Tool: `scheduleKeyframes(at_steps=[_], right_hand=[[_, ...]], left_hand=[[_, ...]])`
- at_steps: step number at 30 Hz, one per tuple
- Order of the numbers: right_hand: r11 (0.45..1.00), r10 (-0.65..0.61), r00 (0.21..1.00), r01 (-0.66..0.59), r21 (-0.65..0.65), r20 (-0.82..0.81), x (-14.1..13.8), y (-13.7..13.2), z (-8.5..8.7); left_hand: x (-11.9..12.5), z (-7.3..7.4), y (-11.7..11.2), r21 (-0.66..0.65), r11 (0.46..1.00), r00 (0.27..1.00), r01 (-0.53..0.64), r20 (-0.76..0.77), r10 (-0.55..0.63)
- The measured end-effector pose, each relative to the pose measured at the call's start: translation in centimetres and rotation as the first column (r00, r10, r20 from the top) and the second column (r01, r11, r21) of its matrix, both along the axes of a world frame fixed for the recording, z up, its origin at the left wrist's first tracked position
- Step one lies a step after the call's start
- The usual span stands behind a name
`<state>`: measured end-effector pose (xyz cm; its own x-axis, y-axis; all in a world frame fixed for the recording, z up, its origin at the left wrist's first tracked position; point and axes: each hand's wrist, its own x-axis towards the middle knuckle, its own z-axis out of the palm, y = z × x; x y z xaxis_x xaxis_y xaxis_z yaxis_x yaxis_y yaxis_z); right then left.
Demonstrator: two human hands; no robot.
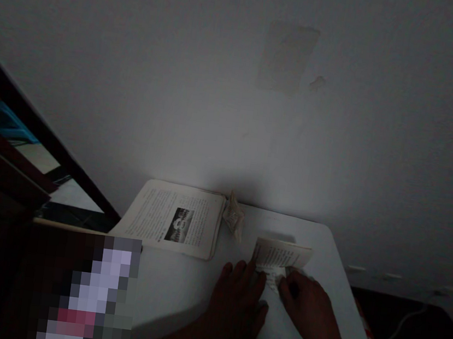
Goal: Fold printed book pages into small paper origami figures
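Observation:
The scene is dim. My left hand lies flat on a white table, fingers stretched out, its fingertips at the lower left corner of a small printed paper. The paper is folded, with its upper part raised off the table. My right hand rests at the paper's lower right edge with its fingers curled onto it. An open book with a black-and-white picture lies to the left at the table's back. A small crumpled paper shape stands between the book and the folded paper.
A pale wall rises right behind the table. A dark wooden frame with a mirror or window leans at the left. A blurred-out patch covers the lower left. Dark floor with a pale cable lies to the right of the table.

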<state>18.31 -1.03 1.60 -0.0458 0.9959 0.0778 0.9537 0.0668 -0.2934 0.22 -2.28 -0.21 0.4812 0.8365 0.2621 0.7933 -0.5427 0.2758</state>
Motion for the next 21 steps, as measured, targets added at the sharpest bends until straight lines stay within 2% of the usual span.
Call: scheduleKeyframes(at_steps=[21], right_hand=[[1.000,0.006,1.000,-0.006,0.015,-0.011,0.00,0.04,-0.04]], left_hand=[[-0.10,0.07,0.00,0.025,1.000,1.000,-0.006,0.020,0.006]])
